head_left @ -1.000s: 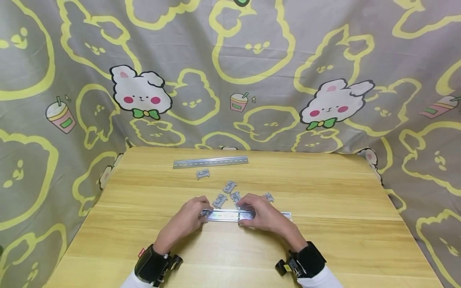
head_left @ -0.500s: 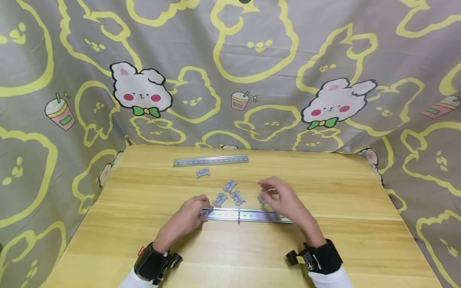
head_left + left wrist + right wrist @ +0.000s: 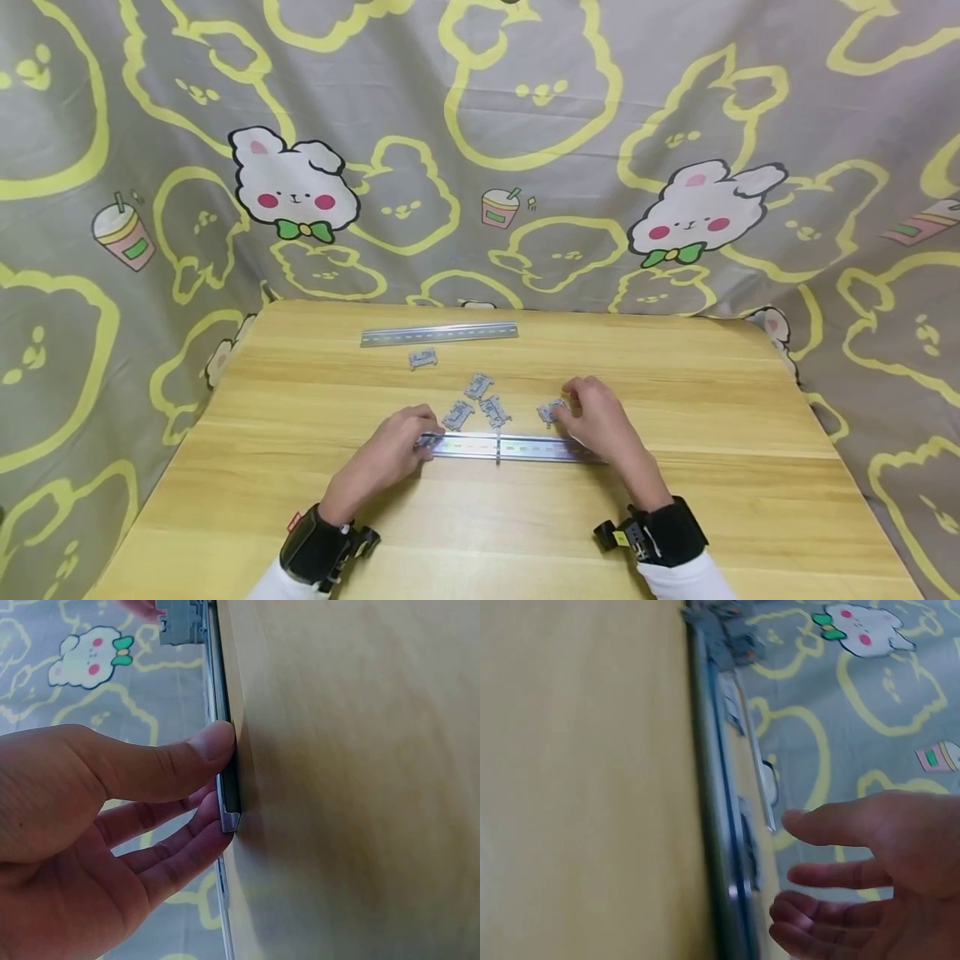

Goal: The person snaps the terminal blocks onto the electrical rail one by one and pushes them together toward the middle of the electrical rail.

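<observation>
A slotted metal DIN rail [image 3: 540, 450] lies crosswise on the table, with one thin grey terminal block [image 3: 498, 448] standing upright across its middle. My left hand [image 3: 397, 442] pinches the rail's left end, thumb on the near edge and fingers behind, as the left wrist view shows. My right hand [image 3: 603, 425] hovers behind the rail's right part, thumb and fingers apart, beside a loose grey terminal block [image 3: 551, 411] lying flat. In the right wrist view the right hand [image 3: 877, 862] has nothing between its fingers. The rail's right end is partly hidden by that hand.
Several more loose terminal blocks lie behind the rail, among them one [image 3: 458, 414] near the left hand and one [image 3: 423, 358] farther back. A second DIN rail [image 3: 438, 335] lies at the table's far side. A patterned curtain [image 3: 420, 192] surrounds the wooden table [image 3: 480, 525].
My right hand has let go of the rail around the mounted terminal block and moved right and back to the loose block. The left hand has stayed on the rail's left end.
</observation>
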